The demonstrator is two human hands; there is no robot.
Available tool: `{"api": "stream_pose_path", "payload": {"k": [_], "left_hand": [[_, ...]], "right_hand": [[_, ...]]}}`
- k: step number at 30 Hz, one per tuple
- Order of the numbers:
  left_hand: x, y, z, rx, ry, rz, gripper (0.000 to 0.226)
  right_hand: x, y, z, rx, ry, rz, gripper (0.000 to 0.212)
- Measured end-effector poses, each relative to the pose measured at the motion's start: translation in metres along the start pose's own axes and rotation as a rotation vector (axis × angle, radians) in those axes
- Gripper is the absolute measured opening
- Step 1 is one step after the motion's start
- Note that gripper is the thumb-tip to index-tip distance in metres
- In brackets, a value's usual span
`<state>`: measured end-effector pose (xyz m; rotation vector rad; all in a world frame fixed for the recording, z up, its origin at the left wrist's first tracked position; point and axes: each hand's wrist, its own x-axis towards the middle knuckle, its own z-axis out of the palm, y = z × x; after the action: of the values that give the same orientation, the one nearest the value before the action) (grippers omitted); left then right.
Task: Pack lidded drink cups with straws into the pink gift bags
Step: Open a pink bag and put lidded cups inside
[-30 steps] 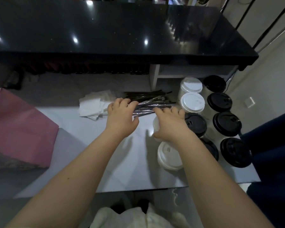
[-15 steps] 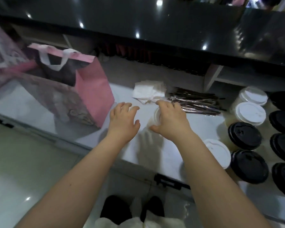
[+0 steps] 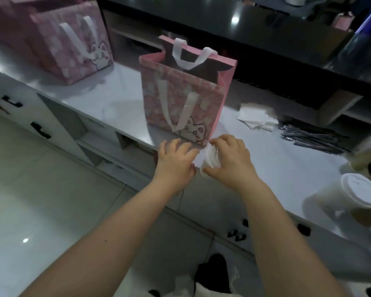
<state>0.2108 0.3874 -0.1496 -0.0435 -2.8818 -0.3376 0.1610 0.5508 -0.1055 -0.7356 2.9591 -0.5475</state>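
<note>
While right hand (image 3: 231, 162) fingers clamp white-lidded cup (image 3: 211, 157), left hand (image 3: 176, 162) fingers apart; pink bag (image 3: 180, 99) cartoon-animal printed.

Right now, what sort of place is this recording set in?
Probably a drink shop's packing counter: lidded cups stand on the white worktop, wrapped straws and napkins lie on it, and a pink gift bag stands open.

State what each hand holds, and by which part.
The right hand grips a white-lidded cup by its lid end; the left hand, beside it, holds nothing.
</note>
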Motion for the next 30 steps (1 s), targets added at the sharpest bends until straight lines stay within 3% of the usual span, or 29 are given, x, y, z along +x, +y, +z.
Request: {"api": "stream_pose_path", "payload": {"k": [5, 9, 17, 20, 24, 27, 30], "left_hand": [[-0.028, -0.071, -0.033, -0.001, 0.033, -0.082, 0.043], [-0.016, -0.099, -0.079, -0.141, 0.14, -0.102, 0.05], [0.084, -0.143, -0.153, -0.115, 0.27, -0.013, 0.045], [0.135, -0.145, -0.168, -0.252, 0.335, 0.027, 0.035], [0.19, -0.135, -0.165, -0.592, 0.129, 0.013, 0.028], [0.216, -0.143, -0.153, -0.547, 0.019, 0.042, 0.028], [0.237, -0.16, -0.14, -0.515, 0.024, 0.12, 0.031]], "right_hand": [[0.001, -0.069, 0.013, 0.018, -0.011, -0.023, 0.083], [0.015, -0.109, -0.007, 0.139, 0.124, -0.058, 0.082], [0.083, -0.153, -0.08, 0.115, 0.358, -0.192, 0.074], [0.115, -0.147, -0.107, 0.112, 0.475, -0.188, 0.076], [0.159, -0.125, -0.118, 0.103, 0.504, -0.132, 0.078], [0.186, -0.113, -0.112, 0.105, 0.469, -0.093, 0.076], [0.209, -0.103, -0.109, 0.106, 0.484, -0.037, 0.075]]}}
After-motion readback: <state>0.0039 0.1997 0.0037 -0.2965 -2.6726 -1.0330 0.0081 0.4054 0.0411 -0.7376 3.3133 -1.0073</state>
